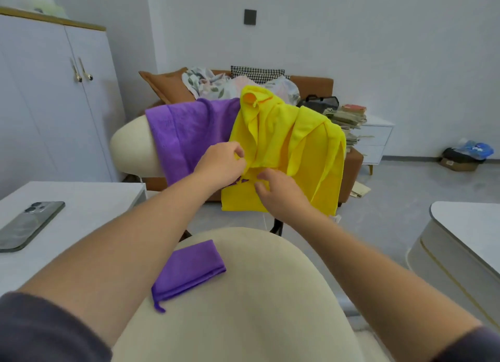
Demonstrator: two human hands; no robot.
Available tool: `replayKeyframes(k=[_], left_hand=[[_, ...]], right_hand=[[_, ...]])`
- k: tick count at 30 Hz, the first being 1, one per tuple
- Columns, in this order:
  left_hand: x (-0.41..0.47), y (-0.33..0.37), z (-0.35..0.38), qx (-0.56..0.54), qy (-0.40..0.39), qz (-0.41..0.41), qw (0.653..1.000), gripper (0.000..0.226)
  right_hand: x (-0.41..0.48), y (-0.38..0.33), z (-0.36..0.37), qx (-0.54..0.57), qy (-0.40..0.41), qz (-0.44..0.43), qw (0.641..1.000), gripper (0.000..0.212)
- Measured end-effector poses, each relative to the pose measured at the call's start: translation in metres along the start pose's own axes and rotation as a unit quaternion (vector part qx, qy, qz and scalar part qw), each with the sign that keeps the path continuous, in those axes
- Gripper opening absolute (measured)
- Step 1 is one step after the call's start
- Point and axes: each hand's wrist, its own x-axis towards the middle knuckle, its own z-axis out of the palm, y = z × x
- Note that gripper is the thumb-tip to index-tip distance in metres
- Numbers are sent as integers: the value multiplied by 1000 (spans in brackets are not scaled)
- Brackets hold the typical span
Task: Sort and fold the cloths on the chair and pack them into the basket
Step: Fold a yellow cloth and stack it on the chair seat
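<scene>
Nearest the camera, a small purple microfibre cloth folded into a rectangle (189, 269) lies on the left part of the cream upholstered chair seat (257, 307). Dark sleeves, pushed up, frame the bottom corners, and both bare forearms reach forward over the seat. To the left a dark-cased smartphone (29, 223) lies face down on a white table (89, 199). To the right stands a white round-cornered table with a gold trim line (465, 221).

Beyond the seat, the left hand (221, 164) has its fingers curled and pinches a fold of the bright yellow microfibre cloth (305, 156). The right hand (278, 191), just beside and a little lower, also curls its fingers into the same cloth. The yellow cloth hangs rumpled over the right part of the cream rounded chair back (130, 145). An unfolded purple microfibre cloth (186, 131) is draped over the back just beside it, on the left, their edges touching.

Farther off stands a brown sofa (311, 84) holding a brown cushion (167, 85), a black-and-white checked cushion (257, 73) and a heap of pale floral fabric (216, 83). A black bag (322, 103) and a stack of worn books (346, 118) sit by a white drawer unit (376, 140). A tall white two-door cabinet (48, 104) fills the left wall.
</scene>
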Motion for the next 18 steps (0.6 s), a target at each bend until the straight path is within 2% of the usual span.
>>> replayKeyframes(k=[6, 8, 11, 14, 16, 18], left_hand=[[74, 32, -6, -101, 58, -46, 992, 37], [91, 39, -3, -138, 101, -60, 983, 46], [113, 43, 0, -102, 119, -29, 987, 63], [129, 41, 7, -91, 131, -44, 986, 43], [135, 39, 11, -118, 156, -70, 978, 26], [138, 40, 11, -159, 189, -83, 965, 21]], right_hand=[[51, -4, -48, 41, 101, 12, 994, 34], [65, -2, -56, 35, 107, 20, 993, 36], [82, 1, -67, 10, 89, 26, 996, 39], [95, 7, -72, -16, 65, 41, 997, 41], [101, 10, -69, -24, 60, 42, 997, 40], [104, 12, -66, -20, 60, 42, 997, 38]])
